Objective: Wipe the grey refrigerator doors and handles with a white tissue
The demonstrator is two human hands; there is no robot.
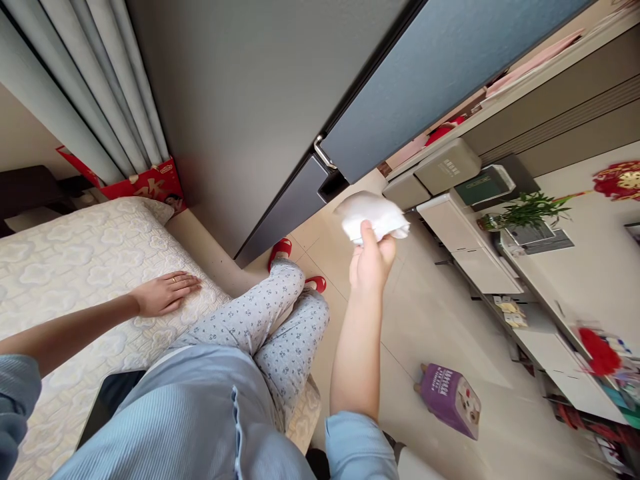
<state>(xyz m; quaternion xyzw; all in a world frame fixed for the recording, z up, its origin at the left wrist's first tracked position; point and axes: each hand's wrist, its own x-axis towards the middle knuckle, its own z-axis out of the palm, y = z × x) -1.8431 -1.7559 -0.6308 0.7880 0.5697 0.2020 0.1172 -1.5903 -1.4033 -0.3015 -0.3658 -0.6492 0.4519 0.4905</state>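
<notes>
My left hand (165, 294) lies flat on a quilted white mattress (95, 267), fingers together, a ring on one finger. My right hand (373, 259) is raised out over the tiled floor (415, 313), gripping a crumpled white cloth (374, 215) by its lower edge. The cloth bunches above my fingers and touches nothing else. My legs, in patterned pyjamas (295, 320), are crossed between my hands, with red slippers (279, 253) at my feet.
A tall grey cabinet with a metal handle (323, 153) stands ahead. Grey curtains (85, 80) hang beyond the mattress. A purple box (450, 401) sits on the floor. A low white cabinet (470, 243) holds a potted green plant (530, 210) and assorted items.
</notes>
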